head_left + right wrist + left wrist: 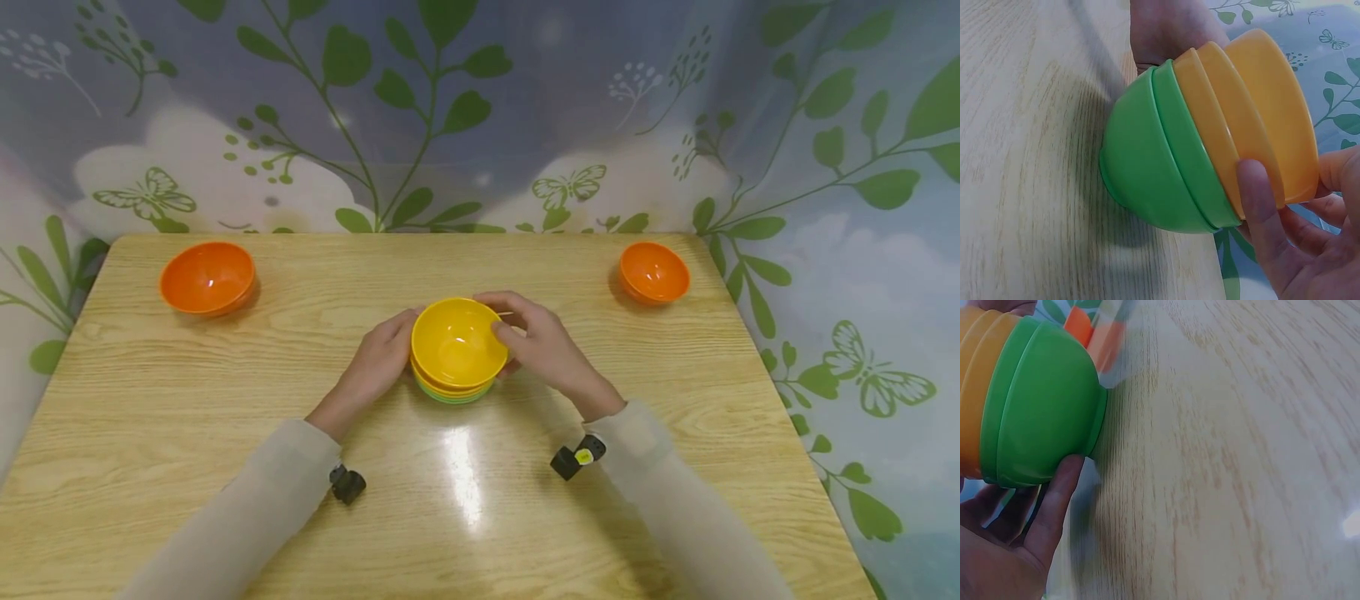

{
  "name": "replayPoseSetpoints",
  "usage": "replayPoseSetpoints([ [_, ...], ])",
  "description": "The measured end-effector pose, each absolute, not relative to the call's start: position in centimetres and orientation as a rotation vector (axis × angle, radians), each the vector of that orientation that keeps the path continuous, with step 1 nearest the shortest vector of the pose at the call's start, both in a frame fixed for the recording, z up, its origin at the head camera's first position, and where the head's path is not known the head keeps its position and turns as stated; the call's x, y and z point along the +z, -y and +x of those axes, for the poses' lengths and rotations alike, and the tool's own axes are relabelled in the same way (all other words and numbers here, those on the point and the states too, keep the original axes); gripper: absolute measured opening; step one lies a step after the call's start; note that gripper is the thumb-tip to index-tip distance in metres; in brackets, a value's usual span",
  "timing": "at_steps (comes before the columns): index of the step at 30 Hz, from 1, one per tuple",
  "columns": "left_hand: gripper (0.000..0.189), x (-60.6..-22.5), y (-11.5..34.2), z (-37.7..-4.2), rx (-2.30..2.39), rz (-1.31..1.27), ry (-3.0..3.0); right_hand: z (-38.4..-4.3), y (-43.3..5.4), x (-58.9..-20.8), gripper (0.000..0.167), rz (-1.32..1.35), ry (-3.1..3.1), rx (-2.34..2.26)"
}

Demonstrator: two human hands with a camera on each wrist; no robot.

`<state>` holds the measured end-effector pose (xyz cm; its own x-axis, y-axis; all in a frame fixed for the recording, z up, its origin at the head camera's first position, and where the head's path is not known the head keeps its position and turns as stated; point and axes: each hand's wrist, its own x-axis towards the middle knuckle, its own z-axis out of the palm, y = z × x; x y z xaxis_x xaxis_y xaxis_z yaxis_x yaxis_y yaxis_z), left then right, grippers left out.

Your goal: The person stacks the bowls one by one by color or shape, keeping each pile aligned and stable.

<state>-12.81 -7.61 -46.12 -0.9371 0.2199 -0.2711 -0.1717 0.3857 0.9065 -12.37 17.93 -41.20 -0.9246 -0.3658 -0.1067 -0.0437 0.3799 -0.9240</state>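
Observation:
A stack of nested bowls stands mid-table, with two green bowls (1141, 150) at the bottom and yellow bowls above them. The top yellow bowl (459, 342) sits a little tilted and stands out higher from the stack in the right wrist view. My left hand (378, 358) holds the stack's left side; one of its fingers lies against the lower green bowl near its base in the left wrist view. On the other side, my right hand (543, 346) grips the top yellow bowl, thumb over its rim and fingers along the outside.
An orange bowl (208, 279) stands at the table's back left and another orange bowl (654, 273) at the back right. Behind the wooden table (225, 400) hangs a leaf-patterned curtain (465, 125). Each wrist carries a small black camera (347, 483).

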Motion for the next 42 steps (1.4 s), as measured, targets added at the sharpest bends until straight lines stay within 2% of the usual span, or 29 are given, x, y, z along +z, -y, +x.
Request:
replayPoseSetpoints([
  [13,0.072,-45.8,7.7,-12.6,1.542,-0.015,-2.27,-12.1,-17.5,-41.4,0.046,-0.341,-2.361,-1.547],
  [42,0.071,-45.9,8.1,-12.9,1.523,0.017,-2.273,-11.7,-17.5,-42.4,0.042,-0.315,-2.449,-1.439],
])
